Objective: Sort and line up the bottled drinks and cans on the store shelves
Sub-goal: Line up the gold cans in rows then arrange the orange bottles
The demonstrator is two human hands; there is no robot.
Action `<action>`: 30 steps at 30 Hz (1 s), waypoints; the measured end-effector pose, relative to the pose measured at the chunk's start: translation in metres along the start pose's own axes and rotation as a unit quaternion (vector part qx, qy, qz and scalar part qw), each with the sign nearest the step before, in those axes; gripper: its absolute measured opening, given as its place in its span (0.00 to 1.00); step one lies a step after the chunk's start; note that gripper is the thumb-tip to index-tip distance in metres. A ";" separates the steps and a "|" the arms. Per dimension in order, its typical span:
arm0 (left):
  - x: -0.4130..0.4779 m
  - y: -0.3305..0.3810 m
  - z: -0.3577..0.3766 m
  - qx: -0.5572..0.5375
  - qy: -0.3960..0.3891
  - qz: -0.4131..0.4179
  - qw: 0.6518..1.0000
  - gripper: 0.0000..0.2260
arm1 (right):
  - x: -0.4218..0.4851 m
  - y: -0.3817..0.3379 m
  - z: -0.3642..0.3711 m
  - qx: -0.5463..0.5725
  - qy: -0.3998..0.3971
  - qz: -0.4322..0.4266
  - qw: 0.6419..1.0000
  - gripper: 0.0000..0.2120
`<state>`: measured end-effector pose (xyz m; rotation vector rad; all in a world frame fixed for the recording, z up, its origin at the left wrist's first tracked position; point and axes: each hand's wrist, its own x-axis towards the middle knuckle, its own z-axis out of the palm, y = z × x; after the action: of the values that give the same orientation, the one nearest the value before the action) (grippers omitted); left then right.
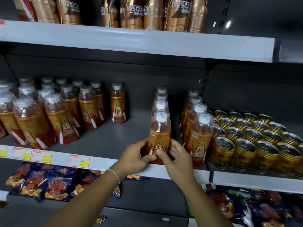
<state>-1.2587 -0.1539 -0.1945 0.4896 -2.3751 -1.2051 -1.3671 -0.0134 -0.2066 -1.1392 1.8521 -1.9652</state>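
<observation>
Orange-labelled and white-capped, found the front bottle (159, 135) upright at the front edge of the middle shelf (105, 136). Gripped it low on the label from both sides: left hand (136, 158) curled round its left flank with the thumb laid across the front, right hand (178, 159) curled round its right flank, thumb likewise on the label. Found it heading a single file of like bottles (161, 99) running toward the back. Saw a second file (196, 122) near on the right, with rows of gold cans (255, 141) just beside that. Noted a lone bottle (118, 104) standing apart farther back, and a dense cluster (54, 115) of the same drink to the left. Saw copper coffee bottles (147, 13) on the shelf above, snack bags (45, 182) below, and price tags (79, 160) along the shelf's front.
</observation>
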 end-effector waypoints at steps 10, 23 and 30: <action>-0.006 -0.002 0.006 0.000 0.045 0.021 0.999 0.22 | -0.001 0.008 0.002 -0.013 -0.013 0.010 1.000 0.24; -0.003 -0.004 0.006 0.001 0.058 0.004 0.998 0.24 | -0.001 0.009 0.006 -0.050 0.003 0.011 0.999 0.23; 0.000 -0.007 0.001 -0.068 0.018 -0.020 0.997 0.26 | 0.001 0.004 0.003 -0.095 -0.005 0.028 0.995 0.21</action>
<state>-1.2582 -0.1567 -0.2009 0.5132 -2.2450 -1.3531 -1.3670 -0.0164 -0.2099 -1.1305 2.0779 -1.7811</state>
